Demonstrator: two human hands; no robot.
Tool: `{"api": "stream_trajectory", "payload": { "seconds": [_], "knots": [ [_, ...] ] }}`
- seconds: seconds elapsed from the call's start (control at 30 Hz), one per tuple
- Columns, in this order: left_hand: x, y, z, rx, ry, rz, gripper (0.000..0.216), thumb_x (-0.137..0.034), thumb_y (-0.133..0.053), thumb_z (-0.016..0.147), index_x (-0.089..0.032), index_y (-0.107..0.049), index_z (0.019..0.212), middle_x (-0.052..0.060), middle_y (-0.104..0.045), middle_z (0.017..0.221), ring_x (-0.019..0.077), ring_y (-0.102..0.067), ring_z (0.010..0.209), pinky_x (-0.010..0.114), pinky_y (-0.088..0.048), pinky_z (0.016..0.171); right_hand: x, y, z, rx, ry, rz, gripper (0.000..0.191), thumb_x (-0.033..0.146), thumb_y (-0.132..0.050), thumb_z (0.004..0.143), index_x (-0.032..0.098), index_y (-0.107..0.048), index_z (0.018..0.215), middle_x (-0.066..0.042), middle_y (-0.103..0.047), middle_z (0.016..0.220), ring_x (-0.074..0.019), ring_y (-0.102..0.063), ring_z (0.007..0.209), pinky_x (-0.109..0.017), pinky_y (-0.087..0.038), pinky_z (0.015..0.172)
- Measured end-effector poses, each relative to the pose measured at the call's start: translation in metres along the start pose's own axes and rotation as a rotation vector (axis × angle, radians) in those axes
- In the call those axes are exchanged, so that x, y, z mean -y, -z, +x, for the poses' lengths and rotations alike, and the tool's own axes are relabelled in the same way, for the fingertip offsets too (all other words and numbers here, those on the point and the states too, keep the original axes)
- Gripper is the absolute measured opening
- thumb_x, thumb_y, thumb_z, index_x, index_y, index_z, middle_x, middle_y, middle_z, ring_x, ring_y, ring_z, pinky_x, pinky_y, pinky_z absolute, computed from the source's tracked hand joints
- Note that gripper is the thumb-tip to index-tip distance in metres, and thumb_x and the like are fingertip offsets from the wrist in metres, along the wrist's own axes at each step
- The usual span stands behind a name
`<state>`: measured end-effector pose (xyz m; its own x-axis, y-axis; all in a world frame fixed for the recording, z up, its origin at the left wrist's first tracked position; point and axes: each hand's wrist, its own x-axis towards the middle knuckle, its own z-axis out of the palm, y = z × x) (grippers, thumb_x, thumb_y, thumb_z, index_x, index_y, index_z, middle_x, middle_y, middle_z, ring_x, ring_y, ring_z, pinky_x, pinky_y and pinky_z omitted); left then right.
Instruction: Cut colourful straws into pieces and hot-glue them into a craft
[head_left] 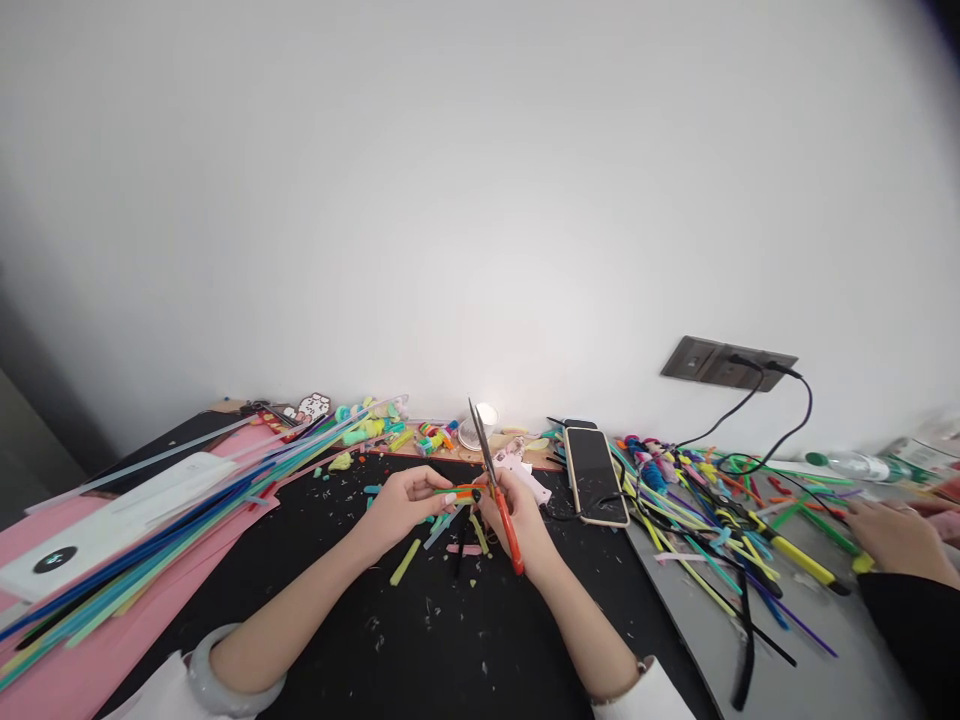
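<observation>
My left hand (401, 512) is closed, thumb and fingers pinching one end of a small orange and green pipe cleaner piece (465, 493). Scissors with orange handles (510, 535) are held in my right hand (529, 525), their blades pointing up and away toward the wall. The right fingertips also meet the other end of the small piece, beside a small black bit. Just below both hands, cut pipe cleaner pieces lie on the black tabletop (390, 640), among them a yellow-green one (406, 562) and a pink one (464, 549).
Long pipe cleaners (187, 520) and a white box (112, 525) lie on pink sheets at left. A phone (598, 475) rests right of my hands. Further right are a pipe cleaner pile (697, 500), a bottle (859, 465) and another person's hand (900, 540). Cables hang from a wall socket (727, 363).
</observation>
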<state>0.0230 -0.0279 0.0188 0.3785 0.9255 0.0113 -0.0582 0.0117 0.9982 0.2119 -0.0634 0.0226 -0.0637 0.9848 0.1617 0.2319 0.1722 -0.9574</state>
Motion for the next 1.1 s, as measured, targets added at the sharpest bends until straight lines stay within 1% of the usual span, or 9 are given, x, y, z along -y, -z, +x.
{"api": "stream_trajectory", "payload": {
  "seconds": [0.1,0.3,0.5,0.7,0.83,0.93,1.03,1.07,1.1],
  "knots": [
    [-0.0025,-0.0010,-0.0021,0.007,0.022,-0.016,0.034,-0.042,-0.083,0.064,-0.017,-0.063,0.076,0.004,-0.074,0.076,0.0206,-0.072,0.076,0.037,-0.058,0.081,0.0031,-0.0005,-0.0010,0.012,0.015,-0.005,0.013,0.027,-0.057,0.077,0.021,-0.053,0.088,0.000,-0.059,0.069,-0.0139,-0.048,0.054,-0.027,-0.038,0.053],
    [-0.0030,0.0012,-0.0035,0.035,0.099,-0.171,0.039,-0.044,-0.082,0.067,-0.018,-0.063,0.089,0.003,-0.074,0.083,0.0188,-0.072,0.081,0.036,-0.056,0.087,0.0014,-0.0009,-0.0013,0.003,0.008,0.014,0.012,0.026,-0.055,0.078,0.022,-0.051,0.088,0.002,-0.057,0.066,-0.0146,-0.049,0.054,-0.027,-0.038,0.053],
    [0.0016,0.0051,-0.0002,0.044,0.151,-0.215,0.040,-0.044,-0.085,0.064,-0.016,-0.064,0.083,0.005,-0.076,0.083,0.0202,-0.073,0.086,0.035,-0.055,0.092,0.0008,-0.0006,-0.0012,-0.005,0.013,0.020,0.014,0.026,-0.055,0.077,0.022,-0.050,0.089,0.004,-0.054,0.063,-0.0142,-0.048,0.053,-0.027,-0.038,0.053],
    [0.0035,0.0050,0.0007,0.045,0.159,-0.192,0.042,-0.046,-0.086,0.061,-0.016,-0.065,0.079,0.006,-0.076,0.083,0.0224,-0.073,0.089,0.037,-0.054,0.093,-0.0003,-0.0012,-0.0008,-0.021,0.058,0.037,0.013,0.027,-0.056,0.076,0.021,-0.049,0.086,0.005,-0.050,0.064,-0.0118,-0.044,0.053,-0.026,-0.038,0.054],
    [-0.0009,0.0042,-0.0014,0.046,0.154,-0.160,0.041,-0.046,-0.085,0.063,-0.017,-0.062,0.080,0.005,-0.075,0.083,0.0224,-0.073,0.090,0.037,-0.054,0.092,-0.0035,-0.0010,0.0006,-0.005,0.061,0.054,0.014,0.028,-0.057,0.076,0.021,-0.049,0.086,0.006,-0.047,0.063,-0.0114,-0.041,0.052,-0.026,-0.035,0.052],
    [-0.0041,0.0034,-0.0036,0.073,0.128,-0.146,0.039,-0.043,-0.083,0.067,-0.019,-0.060,0.086,0.003,-0.073,0.090,0.0203,-0.072,0.089,0.036,-0.055,0.091,-0.0041,-0.0011,0.0011,0.002,0.048,0.063,0.014,0.027,-0.057,0.076,0.021,-0.050,0.086,0.007,-0.046,0.063,-0.0114,-0.040,0.052,-0.025,-0.034,0.052],
    [-0.0024,0.0027,-0.0037,0.089,0.089,-0.115,0.041,-0.041,-0.082,0.068,-0.020,-0.060,0.095,0.004,-0.072,0.102,0.0181,-0.071,0.083,0.036,-0.056,0.084,-0.0021,-0.0017,0.0003,0.023,0.042,0.063,0.012,0.025,-0.058,0.075,0.020,-0.053,0.085,0.005,-0.048,0.064,-0.0119,-0.042,0.054,-0.025,-0.033,0.053],
    [-0.0007,0.0027,-0.0031,0.095,0.080,-0.095,0.040,-0.041,-0.083,0.068,-0.019,-0.061,0.094,0.004,-0.072,0.101,0.0181,-0.071,0.081,0.036,-0.056,0.083,-0.0012,-0.0020,0.0000,0.031,0.041,0.062,0.011,0.024,-0.058,0.075,0.020,-0.054,0.084,0.005,-0.048,0.064,-0.0121,-0.042,0.055,-0.025,-0.033,0.054],
    [0.0013,0.0027,-0.0021,0.094,0.066,-0.069,0.038,-0.042,-0.082,0.069,-0.018,-0.061,0.090,0.004,-0.072,0.094,0.0182,-0.071,0.080,0.035,-0.056,0.083,-0.0002,-0.0023,-0.0004,0.039,0.040,0.062,0.011,0.023,-0.059,0.075,0.019,-0.054,0.084,0.004,-0.049,0.065,-0.0124,-0.043,0.056,-0.026,-0.034,0.055]
  ]
}}
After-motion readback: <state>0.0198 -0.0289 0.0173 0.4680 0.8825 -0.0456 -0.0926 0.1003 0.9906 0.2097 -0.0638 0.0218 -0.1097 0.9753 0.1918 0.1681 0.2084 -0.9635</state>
